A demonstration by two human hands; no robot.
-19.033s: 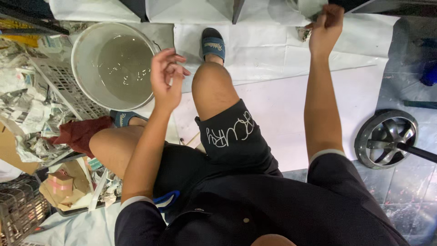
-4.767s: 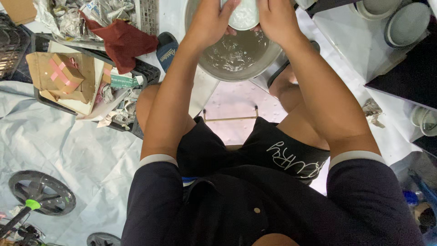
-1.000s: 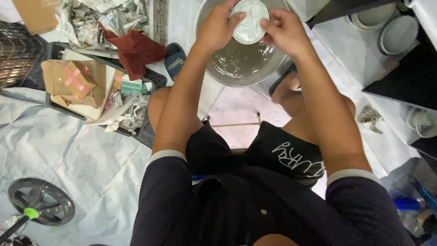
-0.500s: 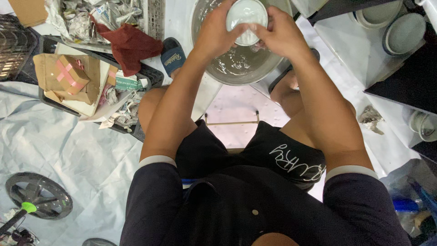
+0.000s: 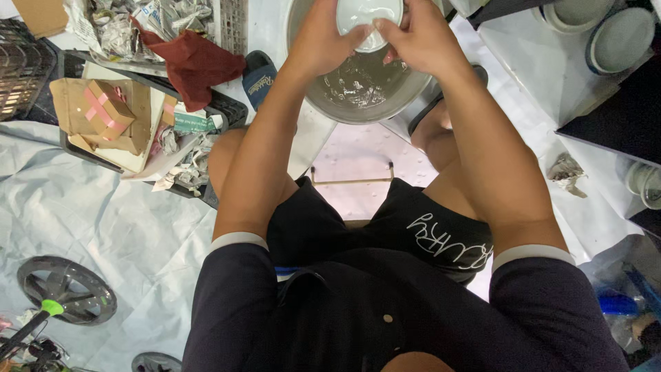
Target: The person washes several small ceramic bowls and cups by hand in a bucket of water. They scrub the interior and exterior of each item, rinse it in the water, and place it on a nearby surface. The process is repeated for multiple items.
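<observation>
Both of my hands hold a small white bowl (image 5: 366, 19) over a round metal basin (image 5: 365, 93) that has water in it. My left hand (image 5: 322, 38) grips the bowl's left side. On the right side, my right hand (image 5: 416, 38) has its fingers over the rim and into the bowl. The basin sits on the floor between my bare knees, and the top of the bowl is cut off by the frame edge.
A dark tray (image 5: 76, 65) at the left holds cardboard boxes (image 5: 107, 110), crumpled paper and a dark red cloth (image 5: 193, 62). A blue slipper (image 5: 258, 76) lies beside the basin. Stacked bowls (image 5: 616, 34) stand at the upper right. A black wheel (image 5: 65, 289) lies at the lower left on the white sheet.
Over the last second the bowl stays above the basin in both hands, and my right fingers have shifted along its rim. The view has drifted slightly.
</observation>
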